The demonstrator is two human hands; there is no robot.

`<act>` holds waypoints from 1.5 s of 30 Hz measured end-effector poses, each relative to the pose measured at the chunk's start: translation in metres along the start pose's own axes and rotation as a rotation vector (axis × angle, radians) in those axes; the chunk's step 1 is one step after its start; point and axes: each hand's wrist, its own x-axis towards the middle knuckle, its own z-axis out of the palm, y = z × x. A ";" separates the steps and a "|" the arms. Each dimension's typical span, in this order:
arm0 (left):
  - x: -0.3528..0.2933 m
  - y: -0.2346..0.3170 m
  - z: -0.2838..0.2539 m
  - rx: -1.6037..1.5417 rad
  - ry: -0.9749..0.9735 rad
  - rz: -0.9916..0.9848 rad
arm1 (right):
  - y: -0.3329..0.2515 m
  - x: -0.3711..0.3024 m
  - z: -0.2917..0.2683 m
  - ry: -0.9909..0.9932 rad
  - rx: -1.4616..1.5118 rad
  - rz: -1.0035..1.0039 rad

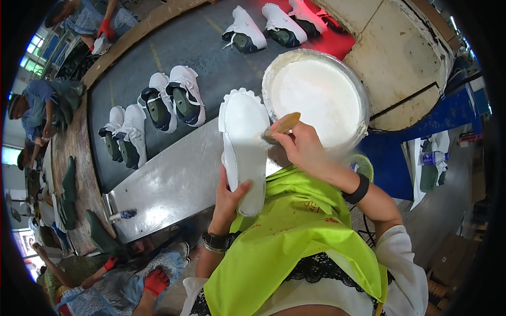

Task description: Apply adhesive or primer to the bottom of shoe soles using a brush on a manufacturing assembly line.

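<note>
My left hand (pixel 230 197) grips a white shoe sole (pixel 243 124) near its lower end, with the thumb across it and the fingers behind. The piece stands nearly upright in view, broad scalloped end away from me. My right hand (pixel 304 150) pinches a brush (pixel 286 124) with a short wooden handle. Its dark bristles touch the sole's right edge, about midway along. Just beyond my right hand stands a round basin (pixel 315 53) of white liquid, its rim crusted with dried white residue.
White shoes (pixel 185 95) with dark green insides stand in pairs on a dark conveyor belt (pixel 211 58). More shoes (pixel 242 31) sit at the far end, near red light. A metal ledge (pixel 163 197) edges the belt. Co-workers in red gloves (pixel 156 282) are at left.
</note>
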 end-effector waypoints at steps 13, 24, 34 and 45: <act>-0.013 0.011 -0.019 -0.138 -0.055 -0.051 | 0.008 -0.004 0.018 0.097 0.168 0.239; -0.019 0.010 -0.029 -0.157 -0.057 -0.071 | -0.023 -0.005 0.031 0.038 0.028 0.065; -0.010 0.013 -0.030 -0.008 -0.066 -0.060 | -0.014 0.100 0.026 -0.109 -0.127 -0.097; 0.224 0.162 0.018 -0.127 -0.110 0.002 | -0.005 0.081 -0.051 0.422 0.333 0.081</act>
